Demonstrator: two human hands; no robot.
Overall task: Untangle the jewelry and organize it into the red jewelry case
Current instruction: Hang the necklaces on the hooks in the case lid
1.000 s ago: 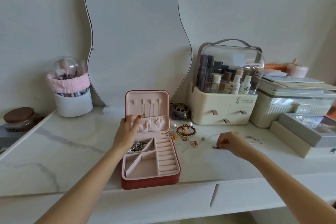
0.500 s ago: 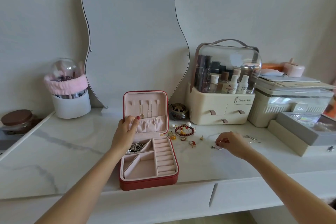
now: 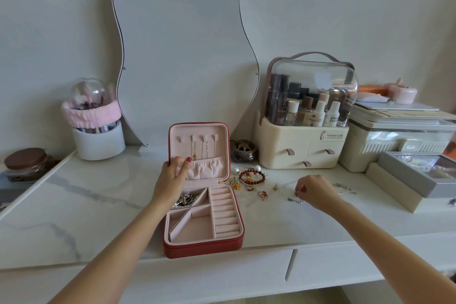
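Mid-sort, pickup step. My left hand [image 3: 172, 176] is on the upright lid of the red jewelry case [image 3: 203, 245], thumb on the lid's left edge, fingers flat on the pink lining next to the elastic pocket. Not gripping any jewelry, just steadying the lid. Case sits open on the marble counter [image 3: 74, 205], base toward me.

My right hand [image 3: 311, 189] is well right of the case, fingertips curled down in a pinch at a small silver piece [image 3: 296, 200] lying on the counter. Looks like a thin chain/pendant, too small to tell exactly, and can't confirm it's off the surface yet.

Status:
- 3 thin chains [image 3: 202, 148] hang on the lid hooks.
- Silver tangle [image 3: 186, 200] in the back-left compartment. Front compartments and ring rolls look unfilled.
- Loose on the counter btw case and right hand: red bead bracelet [image 3: 251, 175], pearls, small gold/red earrings [image 3: 262, 194]. More silver bits [image 3: 344, 187] just past the right hand.

Next, imo: lift w/ a light pinch, check it isn't snagged on anything, carry left to the case. If it's a chain it goes on the free hook, left hand keeps the lid steady. Risk: thin chain slips or knots.
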